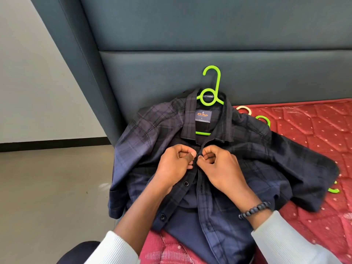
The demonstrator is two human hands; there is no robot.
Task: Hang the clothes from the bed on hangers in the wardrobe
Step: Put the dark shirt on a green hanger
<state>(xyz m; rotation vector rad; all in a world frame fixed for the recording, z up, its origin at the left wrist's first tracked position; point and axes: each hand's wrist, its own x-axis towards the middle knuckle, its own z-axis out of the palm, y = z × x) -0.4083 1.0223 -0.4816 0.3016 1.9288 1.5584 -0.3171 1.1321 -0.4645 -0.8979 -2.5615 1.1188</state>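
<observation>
The dark plaid shirt point(238, 155) lay spread on the red quilted mattress point(314, 130) at its head end, against the grey headboard point(190, 63), with a green hanger point(209, 96) already inside the collar and its hook resting up the headboard. The left hand point(175, 164) pinched one front edge of the shirt near the top button, and the right hand point(219, 166) pinched the facing edge, fingertips almost touching at the placket. Two more hangers, a green one point(263, 120) and a cream one point(244, 109), peeked out past the shirt's far shoulder near the headboard.
</observation>
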